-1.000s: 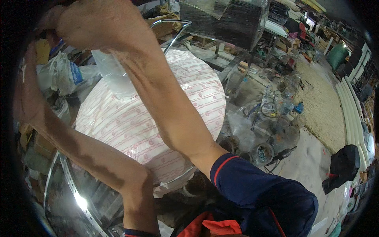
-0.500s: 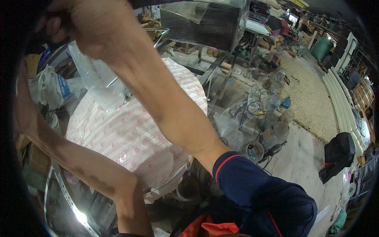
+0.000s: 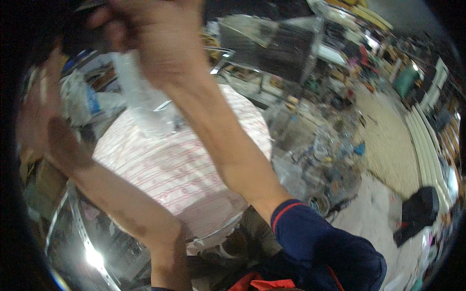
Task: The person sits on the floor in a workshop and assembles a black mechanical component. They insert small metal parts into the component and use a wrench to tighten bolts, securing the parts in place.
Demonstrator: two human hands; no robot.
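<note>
My right hand (image 3: 155,39) is raised at the upper left, its fingers curled beside a dark area. What they hold, if anything, I cannot make out. Lower and at the far left is my left hand (image 3: 41,111), blurred, with its fingers stretched upward and apart. Below both hands lies a round, flat disc (image 3: 204,169) covered in white sheeting with pink print. A clear plastic bag (image 3: 141,104) stands or hangs over its far left part, just under my right hand. Whether the hand touches the bag is hidden.
A dark, film-wrapped box-shaped piece (image 3: 264,46) stands beyond the disc. Plastic bottles and clutter (image 3: 325,150) cover the floor to the right. A black object (image 3: 420,208) lies farther right. A shiny perforated metal strip (image 3: 85,237) curves at the lower left.
The whole view has shifted, so the disc and bag appear farther right and slightly lower. My left hand has come more into sight, its fingers stretched. My right hand stays raised.
</note>
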